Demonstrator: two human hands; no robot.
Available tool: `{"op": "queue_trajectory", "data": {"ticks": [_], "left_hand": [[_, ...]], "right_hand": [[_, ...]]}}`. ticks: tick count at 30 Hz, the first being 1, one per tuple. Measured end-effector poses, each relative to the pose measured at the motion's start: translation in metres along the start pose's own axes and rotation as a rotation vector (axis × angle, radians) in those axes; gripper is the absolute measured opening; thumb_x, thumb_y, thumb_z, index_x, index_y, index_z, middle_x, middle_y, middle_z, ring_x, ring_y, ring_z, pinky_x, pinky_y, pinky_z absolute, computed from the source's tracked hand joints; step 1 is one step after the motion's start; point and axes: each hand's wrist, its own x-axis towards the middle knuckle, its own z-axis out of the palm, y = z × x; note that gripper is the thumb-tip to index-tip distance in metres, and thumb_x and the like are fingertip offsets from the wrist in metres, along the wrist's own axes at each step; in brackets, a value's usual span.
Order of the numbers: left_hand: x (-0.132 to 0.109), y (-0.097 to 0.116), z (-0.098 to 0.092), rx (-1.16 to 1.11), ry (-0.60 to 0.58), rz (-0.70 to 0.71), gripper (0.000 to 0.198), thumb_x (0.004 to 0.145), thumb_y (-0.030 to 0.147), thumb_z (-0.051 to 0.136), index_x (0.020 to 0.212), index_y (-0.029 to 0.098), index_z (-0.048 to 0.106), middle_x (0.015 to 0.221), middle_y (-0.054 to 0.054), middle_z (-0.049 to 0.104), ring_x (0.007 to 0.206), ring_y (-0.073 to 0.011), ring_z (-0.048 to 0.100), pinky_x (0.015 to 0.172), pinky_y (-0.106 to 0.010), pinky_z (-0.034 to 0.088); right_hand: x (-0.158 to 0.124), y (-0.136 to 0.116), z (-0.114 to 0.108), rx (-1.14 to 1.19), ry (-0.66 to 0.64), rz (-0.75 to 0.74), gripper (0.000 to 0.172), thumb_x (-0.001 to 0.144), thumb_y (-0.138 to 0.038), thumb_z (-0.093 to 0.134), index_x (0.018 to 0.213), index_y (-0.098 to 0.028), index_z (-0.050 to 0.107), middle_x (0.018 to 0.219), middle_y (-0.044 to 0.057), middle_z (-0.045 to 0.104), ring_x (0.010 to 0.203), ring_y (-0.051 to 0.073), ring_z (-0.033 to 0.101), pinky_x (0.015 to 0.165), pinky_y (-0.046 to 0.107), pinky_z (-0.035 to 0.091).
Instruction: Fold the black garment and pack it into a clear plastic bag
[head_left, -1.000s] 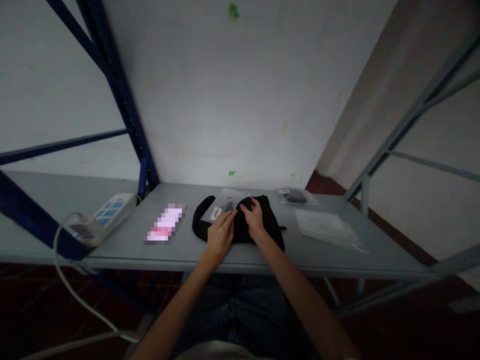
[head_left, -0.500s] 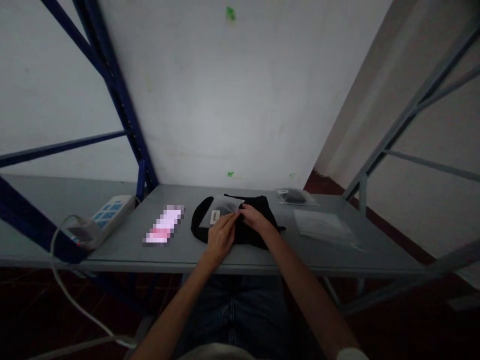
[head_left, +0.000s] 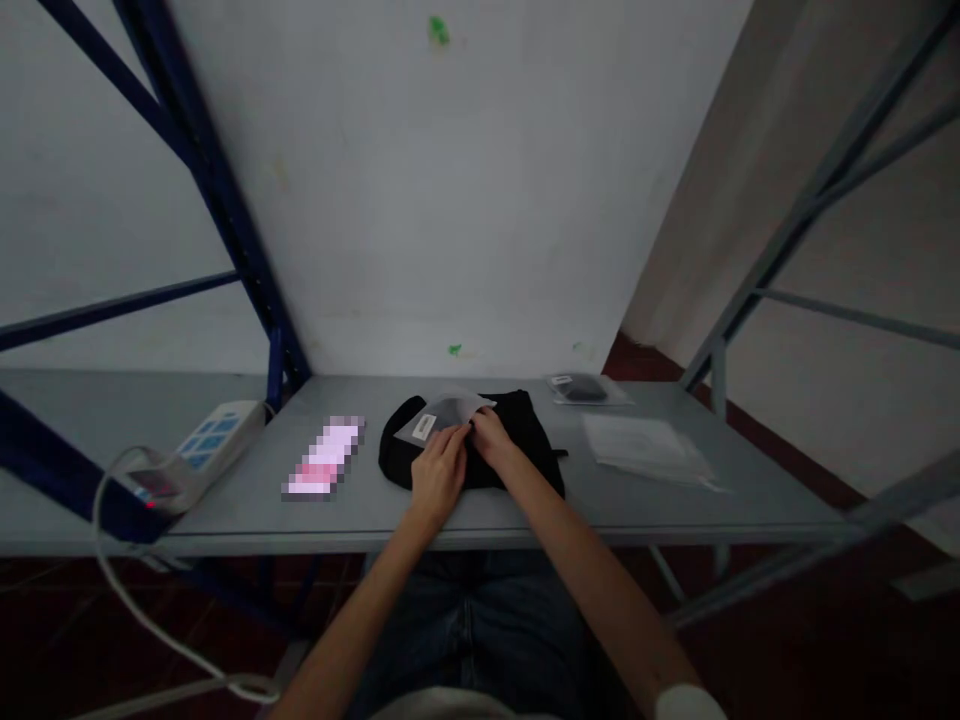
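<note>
A clear plastic bag (head_left: 456, 403) with a white label and something dark inside lies tilted on a black cloth item (head_left: 521, 408), perhaps a fabric bag. My left hand (head_left: 439, 472) holds the near edge of the plastic bag, fingers close together, just right of the label. At the bag's right end, my right hand (head_left: 493, 437) has its fingers curled and pinched at the opening. A small dark bit shows between the two hands' fingertips. The right fingertips are partly hidden by the plastic.
Left of the hands lies a lit phone (head_left: 326, 457), its screen blurred. A white power strip (head_left: 217, 440) with a plugged-in cable is farther left. Clear plastic bags (head_left: 645, 447) lie at the right, with another packed bag (head_left: 585, 388) behind. Blue rack posts (head_left: 225, 200) stand left.
The plastic bag has tilted slightly and its right end has lifted around my right fingers. Both hands stay close together on it. The camera view has shifted a little.
</note>
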Motion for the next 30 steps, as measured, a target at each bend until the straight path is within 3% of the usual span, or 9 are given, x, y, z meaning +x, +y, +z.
{"op": "queue_trajectory", "data": {"ticks": [4,7,11,15,17,20,26,30], "left_hand": [[0.001,0.0,0.0,0.084,0.033,-0.099,0.035,0.099,0.019,0.053,0.134,0.021,0.06,0.117,-0.012,0.069,0.113,-0.0279,0.064,0.095,-0.039,0.056],[0.002,-0.001,0.001,0.128,0.026,-0.117,0.036,0.096,0.021,0.059,0.132,0.02,0.061,0.116,-0.013,0.066,0.114,-0.031,0.061,0.097,-0.043,0.054],[0.004,-0.004,0.0,0.144,-0.015,-0.148,0.029,0.092,0.018,0.062,0.12,0.022,0.068,0.11,-0.012,0.065,0.108,-0.0326,0.06,0.094,-0.047,0.054],[0.006,-0.008,0.0,0.125,0.004,-0.168,0.024,0.089,0.014,0.064,0.11,0.025,0.072,0.109,-0.011,0.064,0.107,-0.0318,0.058,0.093,-0.046,0.054],[0.008,-0.011,-0.001,0.118,0.0,-0.178,0.023,0.088,0.012,0.065,0.105,0.025,0.072,0.11,-0.01,0.064,0.108,-0.0311,0.058,0.092,-0.044,0.055],[0.014,-0.017,-0.001,0.114,-0.042,-0.195,0.02,0.088,0.01,0.065,0.1,0.025,0.072,0.109,-0.009,0.065,0.109,-0.0303,0.058,0.086,-0.04,0.057],[0.031,-0.033,-0.003,0.089,-0.112,-0.139,0.015,0.088,0.012,0.066,0.097,0.024,0.07,0.11,-0.008,0.066,0.111,-0.0279,0.061,0.092,-0.038,0.057],[0.035,-0.051,-0.01,0.026,-0.235,-0.075,0.019,0.09,0.023,0.068,0.108,0.026,0.069,0.119,-0.008,0.065,0.118,-0.0277,0.061,0.099,-0.039,0.055]], "right_hand": [[-0.008,-0.008,-0.009,-0.135,-0.039,-0.003,0.041,0.083,-0.048,0.068,0.116,-0.023,0.071,0.102,0.006,0.077,0.101,0.024,0.07,0.087,0.036,0.056],[-0.02,-0.016,-0.024,-0.289,-0.035,-0.018,0.034,0.08,-0.039,0.077,0.111,-0.024,0.074,0.105,0.009,0.076,0.113,0.03,0.067,0.093,0.038,0.053],[-0.046,-0.028,-0.04,-0.926,0.044,-0.166,0.016,0.091,-0.027,0.069,0.103,-0.02,0.075,0.103,0.019,0.073,0.114,0.036,0.065,0.095,0.043,0.049],[-0.062,-0.035,-0.058,-1.319,0.079,-0.39,0.022,0.097,-0.021,0.058,0.116,-0.02,0.069,0.115,0.018,0.068,0.115,0.033,0.061,0.092,0.041,0.048],[-0.062,-0.032,-0.071,-1.383,0.088,-0.46,0.036,0.095,-0.017,0.061,0.131,-0.02,0.062,0.126,0.017,0.063,0.121,0.032,0.056,0.094,0.039,0.048],[-0.057,-0.023,-0.09,-1.426,0.055,-0.449,0.047,0.094,-0.016,0.062,0.141,-0.02,0.057,0.127,0.016,0.063,0.12,0.031,0.055,0.097,0.039,0.045],[-0.055,-0.007,-0.105,-1.367,0.049,-0.489,0.026,0.101,-0.017,0.052,0.121,-0.023,0.069,0.111,0.011,0.071,0.11,0.028,0.06,0.095,0.036,0.042],[-0.057,0.0,-0.107,-1.274,0.085,-0.587,0.022,0.104,-0.02,0.048,0.112,-0.021,0.069,0.108,0.01,0.071,0.106,0.026,0.061,0.097,0.035,0.043]]}}
